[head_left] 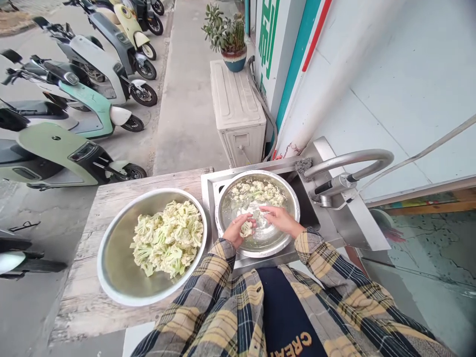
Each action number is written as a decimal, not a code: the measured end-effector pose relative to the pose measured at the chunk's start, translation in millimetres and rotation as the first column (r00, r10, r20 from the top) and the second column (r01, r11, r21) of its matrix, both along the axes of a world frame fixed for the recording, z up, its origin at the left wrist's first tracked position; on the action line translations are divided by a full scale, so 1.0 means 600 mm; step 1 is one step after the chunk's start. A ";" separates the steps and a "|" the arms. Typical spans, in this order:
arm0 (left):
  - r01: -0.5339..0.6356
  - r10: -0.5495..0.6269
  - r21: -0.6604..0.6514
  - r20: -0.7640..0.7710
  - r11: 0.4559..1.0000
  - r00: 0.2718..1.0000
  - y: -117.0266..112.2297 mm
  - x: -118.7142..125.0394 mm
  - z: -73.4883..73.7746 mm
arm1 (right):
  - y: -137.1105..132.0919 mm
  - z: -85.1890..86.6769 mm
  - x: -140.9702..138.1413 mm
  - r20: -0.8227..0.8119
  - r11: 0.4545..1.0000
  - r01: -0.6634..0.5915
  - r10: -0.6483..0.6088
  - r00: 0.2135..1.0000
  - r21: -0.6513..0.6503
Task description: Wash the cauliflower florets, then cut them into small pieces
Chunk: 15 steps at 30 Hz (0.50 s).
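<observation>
My left hand (236, 232) is over the near left side of a round metal basin (294, 198), its fingers curled around a cauliflower floret (246, 229). Facing it, my right hand (281, 220) reaches in from the right with fingers stretched out and nothing in them. The basin holds water, and several cauliflower florets (258, 191) float along its far side. To the left, a larger metal bowl (115, 263) contains a heap of pale cut cauliflower (169, 238).
The basin rests on a metal sink (327, 230) with a curved faucet (357, 158) at its right and a steel scrubber (304, 165) behind. A wooden board (80, 297) carries the bowl. Beyond stand an outdoor unit (238, 99), a potted plant (234, 57) and parked scooters (70, 144).
</observation>
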<state>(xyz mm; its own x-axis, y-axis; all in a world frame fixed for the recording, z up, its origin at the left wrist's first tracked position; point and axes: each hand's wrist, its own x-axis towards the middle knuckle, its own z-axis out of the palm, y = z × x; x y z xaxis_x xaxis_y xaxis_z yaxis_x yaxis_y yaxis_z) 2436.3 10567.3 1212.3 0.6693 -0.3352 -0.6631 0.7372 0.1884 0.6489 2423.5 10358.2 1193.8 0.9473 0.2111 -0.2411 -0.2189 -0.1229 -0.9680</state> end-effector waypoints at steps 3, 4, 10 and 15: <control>-0.031 0.030 0.079 0.010 0.996 0.999 0.013 0.003 -0.009 | -0.046 -0.019 0.029 0.061 0.915 0.041 -0.018 0.998 -0.401; -0.035 0.035 0.086 0.007 0.996 0.999 0.015 0.003 -0.011 | -0.055 -0.025 0.035 0.077 0.853 -0.009 0.058 0.995 -0.522; 0.010 -0.007 0.091 -0.036 0.996 0.999 0.002 0.001 -0.017 | -0.003 -0.038 0.022 0.078 0.679 -0.140 0.280 0.957 -0.721; 0.020 -0.015 0.113 -0.042 0.993 0.999 -0.005 0.000 -0.016 | 0.040 -0.018 0.011 0.119 0.780 -0.088 0.205 0.972 -0.620</control>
